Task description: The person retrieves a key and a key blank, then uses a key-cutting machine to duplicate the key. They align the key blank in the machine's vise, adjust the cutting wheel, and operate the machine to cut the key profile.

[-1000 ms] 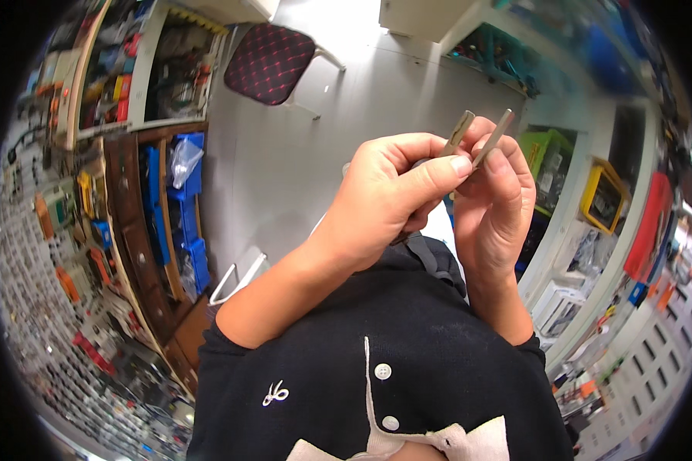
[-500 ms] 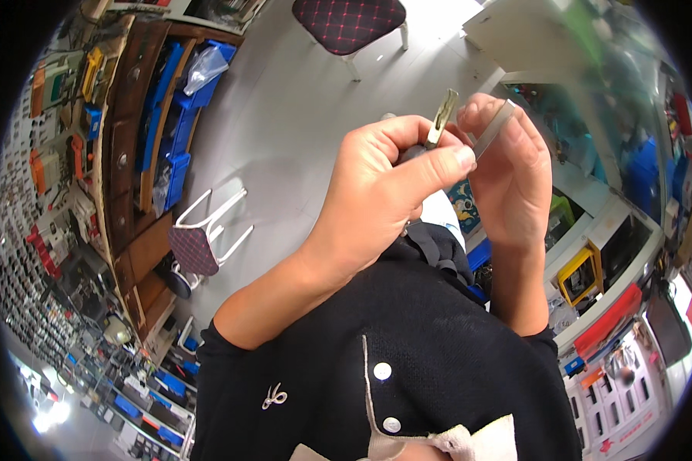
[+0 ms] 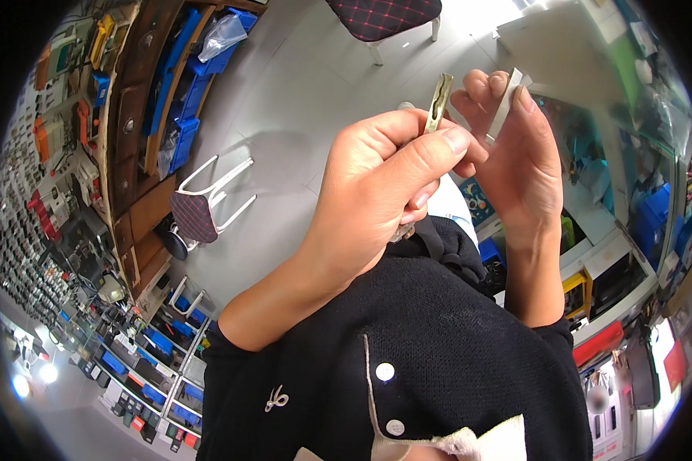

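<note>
My left hand (image 3: 388, 173) is closed around a key, whose metal blade (image 3: 439, 100) stands up between thumb and forefinger. A wavy groove runs along the blade; the key's head is hidden in my fingers. To its right, my right hand (image 3: 527, 165) pinches a thin flat metal strip (image 3: 504, 107), upright and a little tilted, between thumb and fingers. The strip and the key blade are apart. Below my left fingers a small metal piece (image 3: 402, 232) shows, too covered to name.
Wooden shelving with blue bins (image 3: 178, 142) lies at left, beside a wall hung with many small items (image 3: 23, 200). A white-legged stool (image 3: 196, 215) and a checked chair (image 3: 384, 19) stand on the grey floor. A glass-fronted cabinet (image 3: 592, 184) is at right.
The metal strip has risen and turned more upright, away from my left thumb. The key blade has turned so its wavy groove shows more plainly. The whole view has shifted slightly.
</note>
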Available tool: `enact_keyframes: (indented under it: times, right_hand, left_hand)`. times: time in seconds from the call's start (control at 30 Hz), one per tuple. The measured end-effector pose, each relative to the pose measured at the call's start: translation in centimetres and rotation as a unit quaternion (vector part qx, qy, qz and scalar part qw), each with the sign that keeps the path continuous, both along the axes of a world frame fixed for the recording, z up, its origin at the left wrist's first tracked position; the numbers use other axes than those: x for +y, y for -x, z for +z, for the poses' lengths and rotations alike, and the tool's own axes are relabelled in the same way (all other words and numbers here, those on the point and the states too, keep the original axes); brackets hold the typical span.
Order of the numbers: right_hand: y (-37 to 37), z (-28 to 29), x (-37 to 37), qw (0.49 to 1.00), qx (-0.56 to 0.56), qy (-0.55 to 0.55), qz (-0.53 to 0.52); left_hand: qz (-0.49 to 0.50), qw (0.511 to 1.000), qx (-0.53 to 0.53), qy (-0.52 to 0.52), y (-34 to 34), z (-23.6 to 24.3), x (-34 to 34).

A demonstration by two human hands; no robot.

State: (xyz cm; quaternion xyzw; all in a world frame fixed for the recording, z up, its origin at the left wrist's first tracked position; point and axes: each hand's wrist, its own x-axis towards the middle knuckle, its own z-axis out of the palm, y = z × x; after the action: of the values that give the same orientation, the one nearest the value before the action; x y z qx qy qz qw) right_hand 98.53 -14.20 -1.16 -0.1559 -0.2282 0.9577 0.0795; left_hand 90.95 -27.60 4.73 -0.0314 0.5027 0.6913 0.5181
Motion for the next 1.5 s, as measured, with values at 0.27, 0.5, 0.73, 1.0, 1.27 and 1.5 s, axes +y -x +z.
enact_keyframes:
  times: [0.27, 0.5, 0.73, 1.0, 1.27, 1.5]
  right_hand:
    - [0.7, 0.3, -0.7, 0.999, -0.031, 0.000, 0.013]
    - [0.8, 1.5, -1.3, 0.998, -0.036, -0.056, 0.019]
    - [0.4, 2.1, -2.0, 0.985, -0.066, -0.160, -0.008]
    - [0.0, 2.2, -2.1, 0.990, -0.065, -0.122, 0.006]
    - [-0.2, 2.6, -2.9, 0.974, -0.126, -0.186, -0.004]
    - [0.0, 2.5, -2.9, 0.969, -0.142, -0.203, -0.011]
  left_hand:
    - [0.028, 0.998, -0.047, -0.019, 0.4, -0.1, -0.6]
    - [-0.082, 0.996, 0.019, -0.010, 0.6, 0.3, -1.5]
    - [-0.069, 0.996, 0.064, 0.009, -0.3, 0.5, -1.8]
    - [-0.078, 0.994, 0.076, 0.014, -0.7, 0.3, -2.3]
    - [-0.040, 0.996, 0.078, 0.019, -1.0, -0.6, -2.2]
    - [-0.040, 0.995, 0.089, 0.013, -1.1, -1.1, -2.2]
